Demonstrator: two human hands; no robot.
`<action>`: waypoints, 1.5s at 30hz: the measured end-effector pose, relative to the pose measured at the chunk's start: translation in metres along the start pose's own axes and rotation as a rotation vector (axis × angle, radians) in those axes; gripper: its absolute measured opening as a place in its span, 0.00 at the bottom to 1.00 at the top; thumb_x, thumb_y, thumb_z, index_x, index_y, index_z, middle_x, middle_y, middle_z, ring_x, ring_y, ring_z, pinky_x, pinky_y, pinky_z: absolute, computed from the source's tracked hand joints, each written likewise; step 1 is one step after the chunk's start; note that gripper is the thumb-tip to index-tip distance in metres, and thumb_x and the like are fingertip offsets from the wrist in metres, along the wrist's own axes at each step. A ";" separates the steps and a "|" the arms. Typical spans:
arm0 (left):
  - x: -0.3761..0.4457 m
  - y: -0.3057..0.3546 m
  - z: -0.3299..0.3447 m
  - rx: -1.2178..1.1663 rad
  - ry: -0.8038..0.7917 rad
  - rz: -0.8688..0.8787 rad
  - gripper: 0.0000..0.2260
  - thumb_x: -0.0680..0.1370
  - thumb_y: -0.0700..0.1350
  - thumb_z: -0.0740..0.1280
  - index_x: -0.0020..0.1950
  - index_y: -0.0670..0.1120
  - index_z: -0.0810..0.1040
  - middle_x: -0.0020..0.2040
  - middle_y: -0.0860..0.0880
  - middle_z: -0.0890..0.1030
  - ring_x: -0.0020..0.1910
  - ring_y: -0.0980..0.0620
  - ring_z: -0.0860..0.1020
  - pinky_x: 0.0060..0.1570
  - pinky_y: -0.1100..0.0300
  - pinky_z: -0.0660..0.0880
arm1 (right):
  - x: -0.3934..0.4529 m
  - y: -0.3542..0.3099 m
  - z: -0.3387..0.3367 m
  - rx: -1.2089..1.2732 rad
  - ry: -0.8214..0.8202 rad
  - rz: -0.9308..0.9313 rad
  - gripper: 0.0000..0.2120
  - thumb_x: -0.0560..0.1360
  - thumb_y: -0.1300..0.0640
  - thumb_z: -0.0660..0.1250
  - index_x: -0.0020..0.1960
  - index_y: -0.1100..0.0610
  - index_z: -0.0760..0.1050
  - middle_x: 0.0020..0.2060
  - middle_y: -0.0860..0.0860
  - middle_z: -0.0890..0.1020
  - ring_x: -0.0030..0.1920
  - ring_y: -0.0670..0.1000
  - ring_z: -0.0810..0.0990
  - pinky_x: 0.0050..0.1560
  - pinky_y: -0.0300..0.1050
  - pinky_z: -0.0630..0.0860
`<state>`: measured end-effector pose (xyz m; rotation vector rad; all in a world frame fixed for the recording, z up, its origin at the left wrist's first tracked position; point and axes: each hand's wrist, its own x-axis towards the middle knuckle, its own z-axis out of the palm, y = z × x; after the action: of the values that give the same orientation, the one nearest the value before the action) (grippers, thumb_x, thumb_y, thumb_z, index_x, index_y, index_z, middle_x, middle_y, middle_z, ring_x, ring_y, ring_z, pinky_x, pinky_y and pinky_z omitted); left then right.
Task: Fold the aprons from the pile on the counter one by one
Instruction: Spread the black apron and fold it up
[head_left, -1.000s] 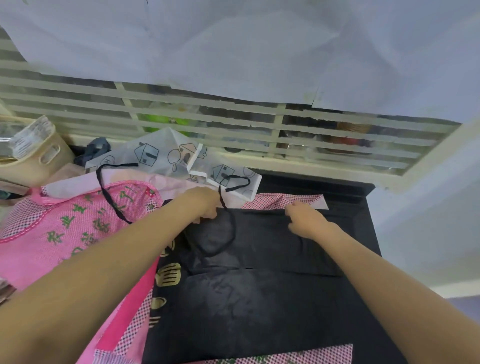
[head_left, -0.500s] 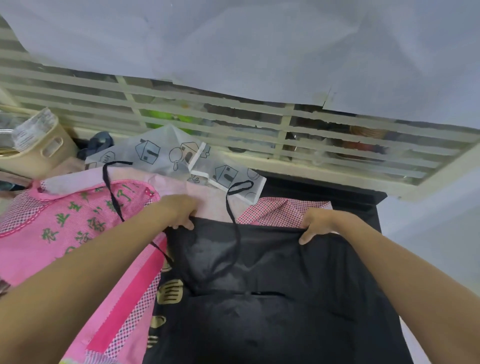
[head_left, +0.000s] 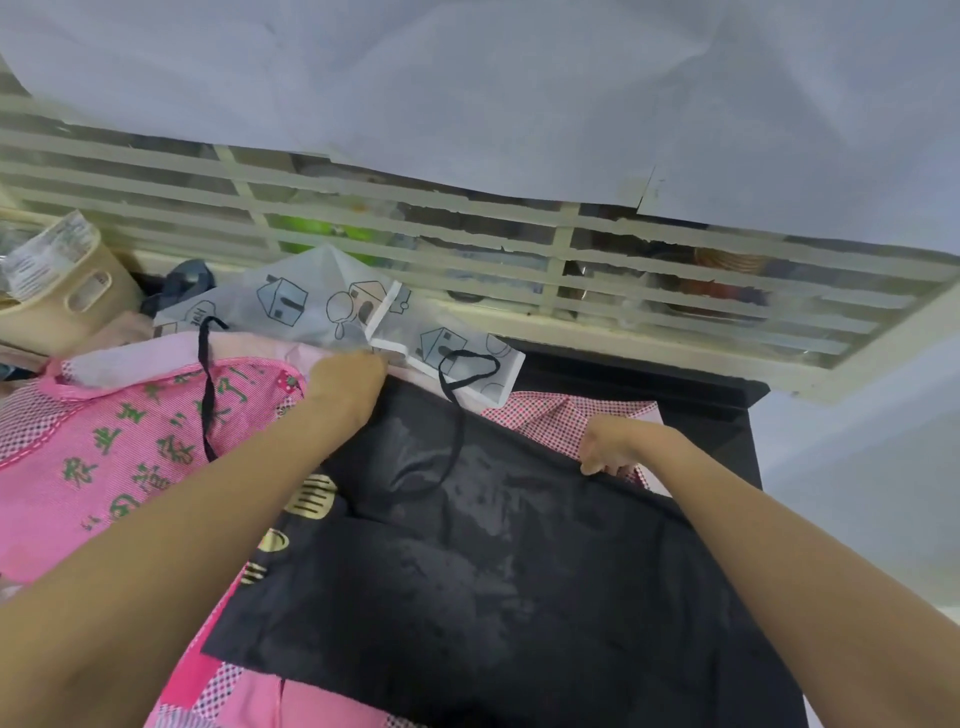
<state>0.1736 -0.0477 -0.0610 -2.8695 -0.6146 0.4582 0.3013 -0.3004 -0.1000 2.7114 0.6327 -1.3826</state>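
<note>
We see a black apron (head_left: 483, 561) spread over the middle of the dark counter (head_left: 727, 415), and both hands hold its far edge. The left hand (head_left: 348, 384) has its fingers curled around the far left corner of that edge, close to the pale apron printed with little houses (head_left: 311, 306). The right hand (head_left: 618, 449) pinches the far right part of the edge, fingers curled under the cloth, with a red-checked apron (head_left: 550, 421) showing just beyond it. A thin black strap (head_left: 457, 415) loops from the house-print apron down across the black cloth.

To the left the pink apron (head_left: 104, 467) lies partly under the black one and fills that side of the counter; another black strap (head_left: 208, 395) trails over it. Bare counter shows only at the far right, between the right hand and the counter's edge. A slatted cream grille (head_left: 519, 244) closes the far side, and pale sheets (head_left: 467, 93) hang above it.

Green Chinese characters run across the pink apron; we cannot read them surely. Cream utensil shapes show on the black apron's left margin. A beige basket (head_left: 67, 306) at far left carries a printed label too small to read.
</note>
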 end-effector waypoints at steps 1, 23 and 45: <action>-0.003 0.007 -0.002 -0.051 0.024 0.009 0.19 0.78 0.32 0.57 0.68 0.43 0.63 0.63 0.41 0.70 0.54 0.39 0.77 0.44 0.51 0.73 | -0.001 -0.001 0.000 -0.036 0.060 -0.014 0.09 0.77 0.61 0.63 0.54 0.64 0.75 0.46 0.57 0.77 0.40 0.52 0.76 0.41 0.40 0.75; 0.027 0.148 0.019 -0.356 -0.283 0.595 0.09 0.73 0.48 0.71 0.45 0.44 0.76 0.43 0.51 0.73 0.45 0.51 0.71 0.45 0.60 0.64 | -0.010 0.080 0.023 -0.072 0.121 -0.028 0.14 0.71 0.54 0.73 0.43 0.61 0.71 0.42 0.55 0.74 0.41 0.53 0.74 0.37 0.38 0.70; 0.015 0.222 0.019 -0.247 0.140 0.781 0.16 0.80 0.46 0.60 0.68 0.49 0.68 0.68 0.48 0.66 0.67 0.48 0.65 0.67 0.55 0.60 | -0.015 0.147 0.023 0.575 0.461 0.361 0.08 0.74 0.65 0.62 0.36 0.62 0.69 0.34 0.56 0.75 0.31 0.52 0.73 0.30 0.38 0.73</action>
<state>0.2630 -0.2392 -0.1332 -3.2485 0.5429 0.2749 0.3303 -0.4447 -0.1248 3.3889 -0.3137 -0.9600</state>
